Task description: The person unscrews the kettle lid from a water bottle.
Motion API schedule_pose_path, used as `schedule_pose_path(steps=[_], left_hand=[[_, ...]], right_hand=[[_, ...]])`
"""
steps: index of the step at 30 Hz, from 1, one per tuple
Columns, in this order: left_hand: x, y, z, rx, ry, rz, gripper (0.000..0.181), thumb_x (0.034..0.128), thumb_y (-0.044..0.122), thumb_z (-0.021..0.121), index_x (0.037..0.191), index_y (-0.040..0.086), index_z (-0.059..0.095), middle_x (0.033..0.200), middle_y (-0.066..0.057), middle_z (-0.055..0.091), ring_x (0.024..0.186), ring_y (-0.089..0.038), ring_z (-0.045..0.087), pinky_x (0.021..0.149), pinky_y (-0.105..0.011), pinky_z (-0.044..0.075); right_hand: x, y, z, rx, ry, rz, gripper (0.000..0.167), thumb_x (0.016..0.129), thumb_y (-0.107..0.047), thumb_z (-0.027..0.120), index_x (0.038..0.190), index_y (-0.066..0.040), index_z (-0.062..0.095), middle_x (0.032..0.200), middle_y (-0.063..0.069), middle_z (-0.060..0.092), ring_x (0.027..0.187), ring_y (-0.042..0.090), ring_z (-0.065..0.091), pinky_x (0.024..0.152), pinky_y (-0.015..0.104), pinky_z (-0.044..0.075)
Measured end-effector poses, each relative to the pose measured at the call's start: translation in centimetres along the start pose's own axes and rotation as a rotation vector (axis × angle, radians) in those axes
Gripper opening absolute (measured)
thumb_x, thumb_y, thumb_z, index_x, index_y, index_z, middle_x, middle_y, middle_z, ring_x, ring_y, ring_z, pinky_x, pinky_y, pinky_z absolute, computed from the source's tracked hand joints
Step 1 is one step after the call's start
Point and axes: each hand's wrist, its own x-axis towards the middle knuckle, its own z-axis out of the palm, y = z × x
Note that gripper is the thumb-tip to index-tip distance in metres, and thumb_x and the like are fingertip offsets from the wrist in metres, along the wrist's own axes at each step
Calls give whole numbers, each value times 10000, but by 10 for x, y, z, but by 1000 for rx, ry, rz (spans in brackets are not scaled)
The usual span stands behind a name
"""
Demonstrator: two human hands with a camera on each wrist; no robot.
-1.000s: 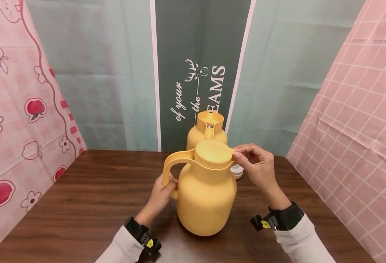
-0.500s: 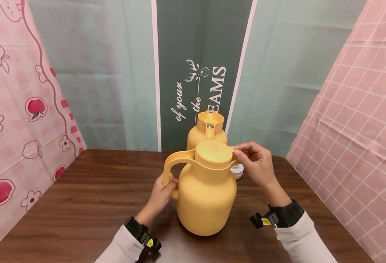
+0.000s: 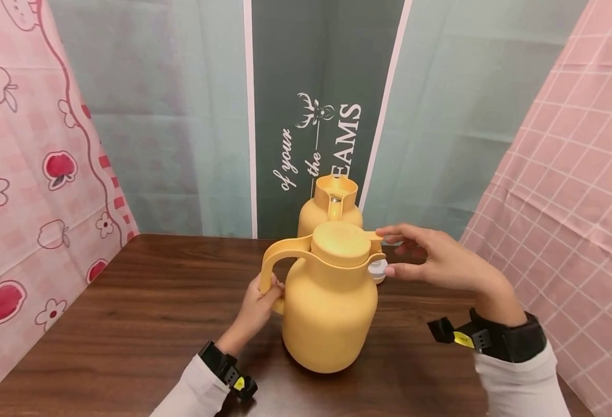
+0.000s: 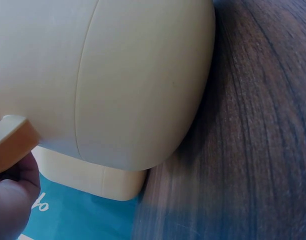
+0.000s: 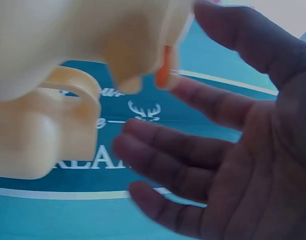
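Note:
A yellow vacuum jug [image 3: 332,313] stands upright on the wooden table, its round lid [image 3: 340,240] seated in the neck. My left hand [image 3: 256,304] grips the lower part of the jug's handle [image 3: 281,249]; the left wrist view shows curled fingers [image 4: 28,172] behind it. On the other side my right hand [image 3: 441,260] reaches in with extended fingers. Its index fingertip touches the tab [image 3: 374,235] that sticks out from the lid. The right thumb lies near the spout lip, and whether it touches cannot be told. In the right wrist view the other fingers [image 5: 168,145] are spread free.
Right behind the jug stands a second yellow jug [image 3: 317,215] with its neck uncovered. A small white round item [image 3: 378,271] is partly hidden beside the spout. Curtains hang behind the table [image 3: 154,301] and at both sides.
My right hand has loosened its pinch on the lid's tab; its fingers have straightened and the wrist has swung out to the right. The left hand and the jug hold their place.

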Motion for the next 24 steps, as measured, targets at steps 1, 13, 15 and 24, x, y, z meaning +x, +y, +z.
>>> schedule_pose_path(steps=[1,13,15,24], left_hand=[[0,0,0,0,0,-1,162,903,-104,468,777,-16,417,665,-38,409,614,-139,469,574,-235,421],[3,-17,-3,-15,-6,-23,151,921,-86,472,796,-17,421,677,-65,416,615,-144,473,567,-237,424],[4,-23,-4,-17,-2,-16,143,922,-82,474,805,-18,422,681,-68,418,620,-144,479,569,-239,428],[4,-29,-4,-12,12,45,137,917,-65,486,807,-17,418,674,-56,423,611,-144,476,547,-243,419]], right_hand=[[-1,-2,-3,6,-35,31,528,814,-277,726,1284,-188,501,1182,35,568,969,132,595,807,320,486],[14,-22,-18,-134,-151,106,601,804,-418,702,1304,-161,491,1229,25,542,1040,210,540,836,416,459],[20,-24,-17,-158,-160,101,615,795,-423,709,1309,-169,487,1223,16,547,1048,211,532,836,424,452],[50,-38,-5,-155,-198,48,721,727,-434,766,1318,-154,461,1206,56,546,1076,243,515,854,451,417]])
